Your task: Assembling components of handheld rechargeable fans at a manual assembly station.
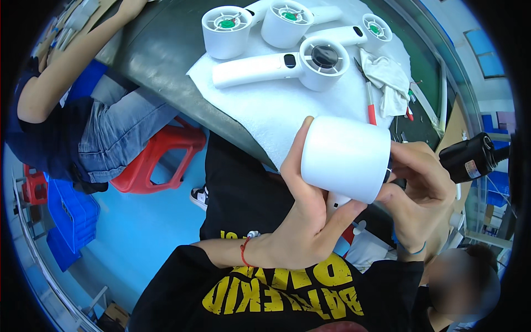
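Note:
My left hand (310, 213) is wrapped round a white handheld fan (345, 157), holding its wide round head up in front of my chest. Part of the fan's handle shows below the head, near my left thumb. At the head's right-hand end, the fingers of my right hand (417, 191) are closed around a small dark piece (388, 172), which is mostly hidden. Another white fan with a black disc in its head (323, 58) lies on the white cloth. Behind it are several more fans, such as one with a green centre (227, 33).
The white padded cloth (249, 102) covers part of the dark table (160, 61). Red-handled pliers (370, 105) lie beside a crumpled white glove (384, 74). A black cylindrical tool (470, 157) is at right. A co-worker's arm (61, 77) and a red stool (160, 155) are at left.

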The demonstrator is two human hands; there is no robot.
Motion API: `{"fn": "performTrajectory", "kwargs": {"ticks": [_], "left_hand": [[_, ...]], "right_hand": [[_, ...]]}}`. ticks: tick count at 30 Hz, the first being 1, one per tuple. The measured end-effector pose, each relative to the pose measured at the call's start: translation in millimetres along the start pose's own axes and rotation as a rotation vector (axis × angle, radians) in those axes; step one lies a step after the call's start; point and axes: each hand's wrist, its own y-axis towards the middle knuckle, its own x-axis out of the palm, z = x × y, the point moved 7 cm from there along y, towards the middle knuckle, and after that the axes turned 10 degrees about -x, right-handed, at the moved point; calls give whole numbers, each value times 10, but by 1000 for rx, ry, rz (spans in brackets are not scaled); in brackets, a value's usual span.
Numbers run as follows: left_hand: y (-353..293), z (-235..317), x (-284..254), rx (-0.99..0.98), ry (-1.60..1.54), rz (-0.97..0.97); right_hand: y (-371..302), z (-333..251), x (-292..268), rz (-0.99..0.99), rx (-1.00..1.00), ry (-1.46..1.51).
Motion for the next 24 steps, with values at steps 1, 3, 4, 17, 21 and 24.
{"fn": "performTrajectory", "kwargs": {"ticks": [1, 3, 4, 17, 21, 24], "left_hand": [[-14, -2, -1, -1, 0, -5], [-42, -4, -9, 0, 4, 3], [-45, -15, -8, 0, 4, -2], [-98, -104, 0, -34, 26, -36], [-94, -117, -3, -56, -83, -30], [-78, -124, -2, -61, -45, -31]], "right_hand": [[-8, -19, 18, 5, -13, 25], [-19, -41, 44, 14, -25, 49], [-17, -57, 55, 15, -51, 45], [-100, -111, 145, -58, -195, -51], [-76, -112, 123, -72, -175, -10], [-65, -119, 108, -44, -185, 32]]}}
